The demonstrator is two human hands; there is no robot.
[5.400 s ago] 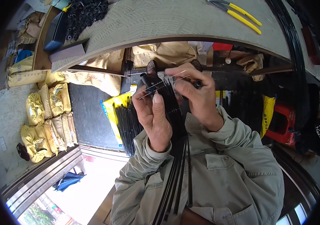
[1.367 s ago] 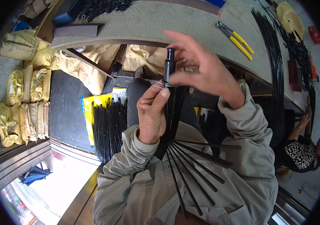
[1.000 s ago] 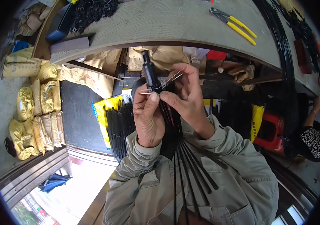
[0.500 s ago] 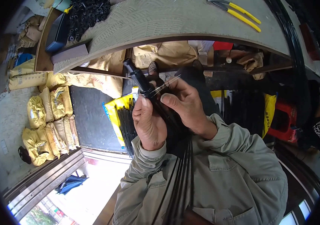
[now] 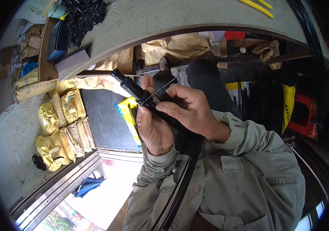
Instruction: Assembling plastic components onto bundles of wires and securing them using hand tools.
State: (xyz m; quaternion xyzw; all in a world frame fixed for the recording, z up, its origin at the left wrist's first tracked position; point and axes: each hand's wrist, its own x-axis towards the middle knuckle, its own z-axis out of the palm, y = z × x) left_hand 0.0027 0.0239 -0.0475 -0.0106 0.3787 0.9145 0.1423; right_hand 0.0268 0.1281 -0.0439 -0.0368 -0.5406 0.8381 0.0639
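In front of my body I hold what looks like a black umbrella frame, with a stepped black cylinder (image 5: 131, 87) at its upper left end. My left hand (image 5: 155, 134) supports it from below, thumb against the collar and some fingers showing behind it. The thumb and fingers of my right hand (image 5: 196, 111) close round the frame just below the collar. Several thin rods (image 5: 161, 91) stick out crosswise between my hands. Long black ribs (image 5: 180, 184) run down past my jacket. My right fingers partly hide where the rods join.
Ahead is a grey worktop (image 5: 187, 17) bearing a heap of small black parts (image 5: 81, 21), a dark blue box (image 5: 57, 40) and yellow-handled pliers (image 5: 257, 7). Yellow sacks (image 5: 62, 133) are stacked at the left. A red stool (image 5: 305, 115) stands at the right.
The black cylinder has tipped further to the left. My left fingers have loosened and spread behind the frame, while my right hand stays at the collar. The head view has shifted slightly.
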